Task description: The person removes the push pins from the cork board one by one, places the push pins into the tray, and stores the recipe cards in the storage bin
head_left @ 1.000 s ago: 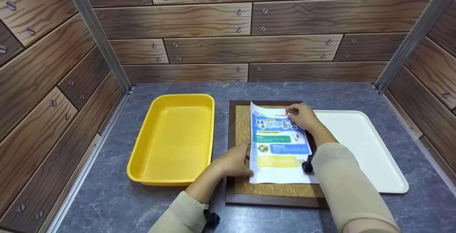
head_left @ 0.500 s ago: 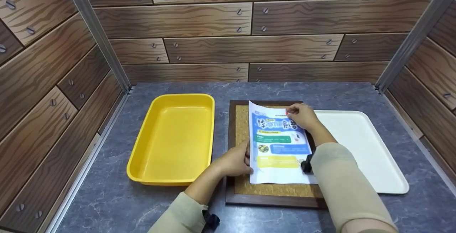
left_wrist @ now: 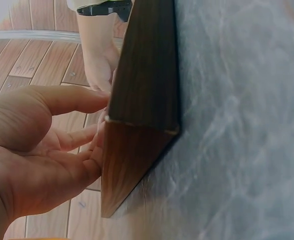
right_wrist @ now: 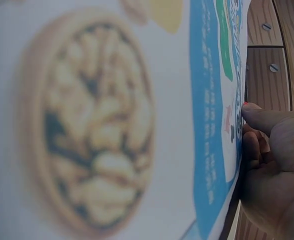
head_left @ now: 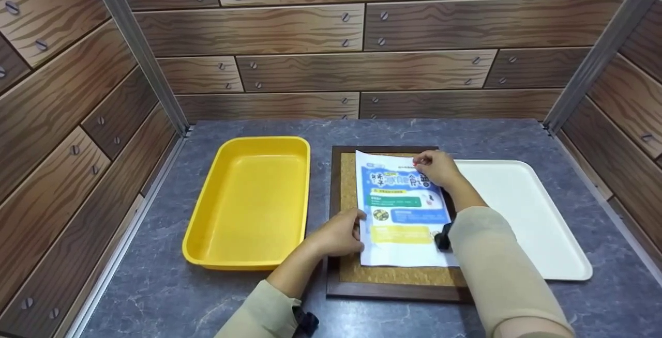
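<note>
A printed sheet of paper (head_left: 395, 252) with blue, green and yellow blocks lies over a cork board (head_left: 349, 275) in a dark brown frame. At the sheet's upper right my right hand (head_left: 437, 167) pinches a small red push pin (head_left: 415, 163), its tip hidden by the fingers. In the right wrist view thumb and fingers meet at the pin, close over the sheet. My left hand (head_left: 339, 233) rests at the sheet's left edge, index finger and thumb spread apart along it. The left wrist view shows its fingertips partly hidden behind the board's frame (left_wrist: 142, 75).
Left of the board stands a deep yellow tray (head_left: 248, 264). A shallow white tray (head_left: 566, 234) lies to the right, partly under my right forearm. All rests on a grey marbled tabletop (head_left: 155, 296), with wood-patterned walls (head_left: 300, 72) at the back and sides.
The sheet's raised upper left corner has come down flatter and shifted slightly left. My left index finger now touches the sheet's left edge. My right hand has stayed in place.
</note>
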The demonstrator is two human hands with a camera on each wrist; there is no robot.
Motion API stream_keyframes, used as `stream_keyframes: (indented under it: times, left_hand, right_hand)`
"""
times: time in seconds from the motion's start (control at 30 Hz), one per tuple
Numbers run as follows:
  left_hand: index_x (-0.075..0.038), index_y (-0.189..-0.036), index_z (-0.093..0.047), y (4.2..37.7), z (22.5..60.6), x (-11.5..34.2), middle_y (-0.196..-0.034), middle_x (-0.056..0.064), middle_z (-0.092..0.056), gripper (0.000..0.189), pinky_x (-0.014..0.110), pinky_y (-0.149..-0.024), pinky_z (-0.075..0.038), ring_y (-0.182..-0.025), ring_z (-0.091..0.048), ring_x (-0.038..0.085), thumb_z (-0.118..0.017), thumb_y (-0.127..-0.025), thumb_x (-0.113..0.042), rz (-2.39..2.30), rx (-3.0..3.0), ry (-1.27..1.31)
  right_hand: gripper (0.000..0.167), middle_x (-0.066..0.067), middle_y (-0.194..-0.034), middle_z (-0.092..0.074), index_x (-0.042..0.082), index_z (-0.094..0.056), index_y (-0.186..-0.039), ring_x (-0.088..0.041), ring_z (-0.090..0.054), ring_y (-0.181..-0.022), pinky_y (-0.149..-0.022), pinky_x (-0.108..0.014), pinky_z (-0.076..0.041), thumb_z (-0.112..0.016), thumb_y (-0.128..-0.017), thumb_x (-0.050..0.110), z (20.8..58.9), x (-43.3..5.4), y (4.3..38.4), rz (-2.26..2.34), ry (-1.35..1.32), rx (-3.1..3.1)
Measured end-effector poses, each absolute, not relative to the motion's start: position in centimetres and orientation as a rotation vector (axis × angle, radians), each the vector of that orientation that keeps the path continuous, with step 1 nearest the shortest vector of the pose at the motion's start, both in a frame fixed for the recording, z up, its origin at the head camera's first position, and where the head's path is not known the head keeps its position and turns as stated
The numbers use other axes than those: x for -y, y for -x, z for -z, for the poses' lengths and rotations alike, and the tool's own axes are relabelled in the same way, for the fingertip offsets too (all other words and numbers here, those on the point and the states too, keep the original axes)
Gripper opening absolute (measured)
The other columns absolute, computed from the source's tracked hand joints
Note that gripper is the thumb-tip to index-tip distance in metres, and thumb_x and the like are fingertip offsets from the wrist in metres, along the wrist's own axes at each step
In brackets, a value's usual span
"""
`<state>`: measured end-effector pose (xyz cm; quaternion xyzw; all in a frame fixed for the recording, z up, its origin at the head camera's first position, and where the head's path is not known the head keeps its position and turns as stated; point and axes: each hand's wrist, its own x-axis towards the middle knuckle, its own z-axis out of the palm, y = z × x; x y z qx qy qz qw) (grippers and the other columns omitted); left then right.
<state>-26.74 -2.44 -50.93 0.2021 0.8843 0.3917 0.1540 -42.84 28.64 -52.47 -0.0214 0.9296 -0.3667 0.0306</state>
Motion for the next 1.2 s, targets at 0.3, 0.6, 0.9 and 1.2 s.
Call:
stream_keyframes:
  times: [0.3, 0.6, 0.9, 1.2]
  left_hand:
    - [0.004, -0.142, -0.054, 26.59, 50.90, 2.21, -0.091, 0.002, -0.056, 0.062, 0.022, -0.061, -0.045, -0.077, -0.052, 0.012, -0.074, -0.083, 0.009, -1.212, -2.460, -0.480]
    - [0.000, -0.140, -0.055, 26.55, 50.94, 2.22, -0.094, 0.004, -0.055, 0.060, 0.025, -0.063, -0.045, -0.081, -0.051, 0.015, -0.073, -0.083, 0.010, -1.254, -2.417, -0.428]
    - [0.001, -0.139, -0.054, 26.43, 50.84, 2.34, -0.096, 0.005, -0.055, 0.058, 0.025, -0.063, -0.045, -0.082, -0.052, 0.015, -0.074, -0.085, 0.007, -1.245, -2.417, -0.423]
    - [0.002, -0.139, -0.053, 26.51, 51.00, 2.30, -0.094, 0.004, -0.054, 0.058, 0.025, -0.064, -0.043, -0.081, -0.051, 0.016, -0.074, -0.084, 0.008, -1.226, -2.428, -0.438]
  right_hand:
    - [0.024, -0.020, -0.122, -0.065, 0.005, -0.076, -0.127, -0.030, -0.057, -0.108, -0.094, -0.038, -0.047, -0.063, -0.107, 0.009, 52.15, -28.42, 42.78, 1.173, 0.039, -2.836]
    - [0.024, -0.017, -0.116, -0.065, 0.007, -0.077, -0.127, -0.027, -0.058, -0.102, -0.088, -0.036, -0.046, -0.062, -0.108, 0.011, 52.06, -28.13, 42.76, 1.151, -0.017, -2.855]
    - [0.020, -0.017, -0.111, -0.067, 0.006, -0.076, -0.122, -0.027, -0.058, -0.098, -0.087, -0.035, -0.046, -0.063, -0.107, 0.010, 52.31, -27.72, 42.94, 1.139, -0.019, -2.895]
    - [0.018, -0.018, -0.111, -0.069, 0.005, -0.076, -0.119, -0.028, -0.061, -0.100, -0.091, -0.038, -0.047, -0.063, -0.107, 0.008, 52.24, -27.69, 43.02, 1.097, -0.011, -2.916]
